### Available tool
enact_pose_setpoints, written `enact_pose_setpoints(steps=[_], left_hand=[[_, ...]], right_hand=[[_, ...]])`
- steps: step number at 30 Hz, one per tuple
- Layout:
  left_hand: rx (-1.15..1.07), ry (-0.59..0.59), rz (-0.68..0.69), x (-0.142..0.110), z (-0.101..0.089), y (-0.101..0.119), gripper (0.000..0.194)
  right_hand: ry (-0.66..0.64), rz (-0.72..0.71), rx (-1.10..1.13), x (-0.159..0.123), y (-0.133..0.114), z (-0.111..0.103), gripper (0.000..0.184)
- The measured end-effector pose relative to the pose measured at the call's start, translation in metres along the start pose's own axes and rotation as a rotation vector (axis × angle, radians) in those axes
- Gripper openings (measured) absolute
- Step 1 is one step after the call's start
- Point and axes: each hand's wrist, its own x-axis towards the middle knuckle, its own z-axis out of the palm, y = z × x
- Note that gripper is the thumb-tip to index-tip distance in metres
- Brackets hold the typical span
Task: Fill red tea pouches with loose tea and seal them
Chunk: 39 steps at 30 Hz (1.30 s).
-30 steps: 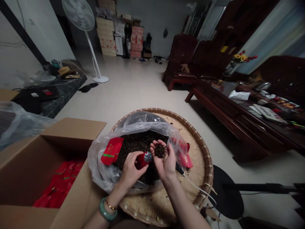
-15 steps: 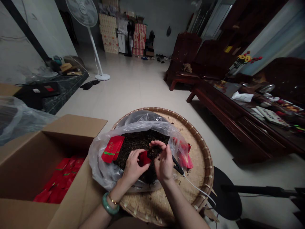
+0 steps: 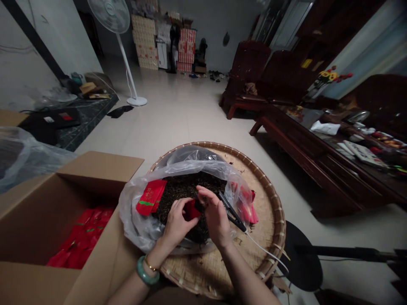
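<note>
My left hand (image 3: 178, 222) pinches a small red packet (image 3: 191, 210), its mouth facing right. Close against that mouth, my right hand (image 3: 218, 218) is cupped with curled fingers around dark dried tea leaves, mostly hidden by the palm. Both hands are over a clear plastic bag (image 3: 135, 231) filled with loose tea leaves (image 3: 179, 186). Flat red packets with a green band (image 3: 150, 198) lie on the leaves at the left. A black clamp-shaped tool with a white cord (image 3: 233, 216) rests right of my right hand. More red packets (image 3: 252, 212) sit beyond it.
The bag stands on a round woven bamboo tray (image 3: 269, 190). At the left is an open cardboard box (image 3: 101, 167) with many red packets (image 3: 85, 233) inside. A black round stand base (image 3: 302, 258) is at the right, below a dark wooden table (image 3: 295, 148). A white fan (image 3: 127, 67) stands farther back.
My right hand has turned inward and tipped toward the packet's mouth, so fewer leaves show in its palm. The left hand keeps its grip on the packet. More of the black tool shows.
</note>
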Motion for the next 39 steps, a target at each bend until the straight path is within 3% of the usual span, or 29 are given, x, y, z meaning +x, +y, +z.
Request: enact_pose_setpoints(steps=[4, 7, 10, 13, 16, 19, 22, 27, 30, 34, 39], left_hand=[[-0.007, -0.003, 0.007, -0.002, -0.001, -0.002, 0.043], [-0.039, 0.042, -0.002, -0.004, -0.003, -0.006, 0.041], [-0.090, 0.104, -0.041, -0.004, -0.006, -0.010, 0.039], [-0.098, 0.108, -0.048, -0.001, -0.010, -0.015, 0.040], [-0.088, 0.128, -0.055, 0.001, -0.013, -0.018, 0.041], [-0.077, 0.113, -0.044, 0.002, -0.014, -0.020, 0.042], [-0.076, 0.106, -0.044, 0.001, -0.015, -0.021, 0.041], [-0.092, 0.110, -0.059, 0.001, -0.017, -0.022, 0.041], [-0.089, 0.111, -0.058, 0.001, -0.018, -0.022, 0.041], [-0.083, 0.104, -0.057, 0.001, -0.018, -0.020, 0.040], [-0.070, 0.086, -0.027, 0.002, -0.015, -0.016, 0.041]], right_hand=[[0.017, -0.009, 0.080, 0.003, -0.008, 0.003, 0.045], [0.168, -0.005, 0.160, 0.009, -0.010, -0.003, 0.038], [0.241, 0.061, 0.029, 0.015, -0.002, -0.021, 0.022], [0.046, 0.167, -0.388, 0.014, 0.012, -0.044, 0.014], [-0.165, 0.160, -0.706, 0.005, 0.029, -0.060, 0.030], [-0.186, 0.151, -0.874, -0.003, 0.045, -0.062, 0.046], [-0.161, 0.132, -0.967, -0.002, 0.058, -0.055, 0.049], [-0.214, 0.118, -1.188, 0.009, 0.069, -0.050, 0.017], [-0.207, 0.123, -1.161, 0.012, 0.069, -0.053, 0.014], [-0.115, 0.099, -0.868, 0.014, 0.059, -0.058, 0.013], [0.048, 0.070, -0.658, 0.016, 0.021, -0.056, 0.010]])
